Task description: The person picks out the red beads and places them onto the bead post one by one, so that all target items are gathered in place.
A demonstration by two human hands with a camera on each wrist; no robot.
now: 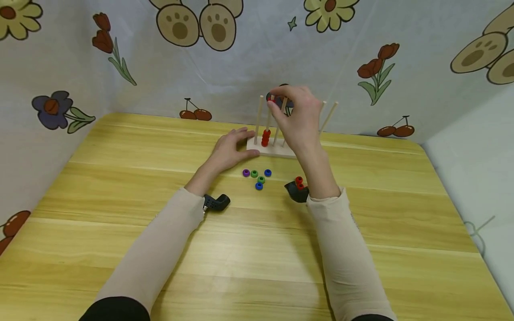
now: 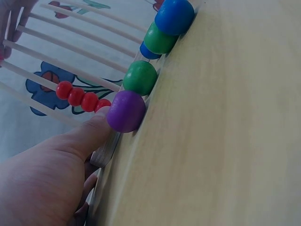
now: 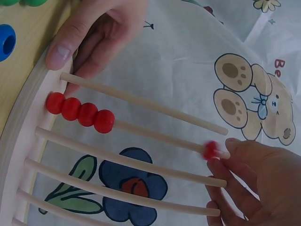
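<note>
A wooden rack with several upright pegs stands near the table's far edge, on a pale base [image 1: 277, 150]. My left hand [image 1: 229, 149] holds the base at its left end, thumb [image 2: 96, 129] along the front. Several red beads [image 3: 84, 113] are stacked at the bottom of the second peg from the left. At that peg's top my right hand [image 1: 299, 116] has thumb and index finger at another red bead [image 3: 211, 150], threaded over the tip. This bead looks blurred in the right wrist view.
Loose beads lie in front of the rack: a purple bead [image 1: 246, 173], two green ones [image 1: 254, 174] and two blue ones [image 1: 267, 172]. More red beads [image 1: 299, 180] sit beside the black device [image 1: 297, 192] on the right wrist. A patterned cloth [image 1: 249, 76] hangs close behind.
</note>
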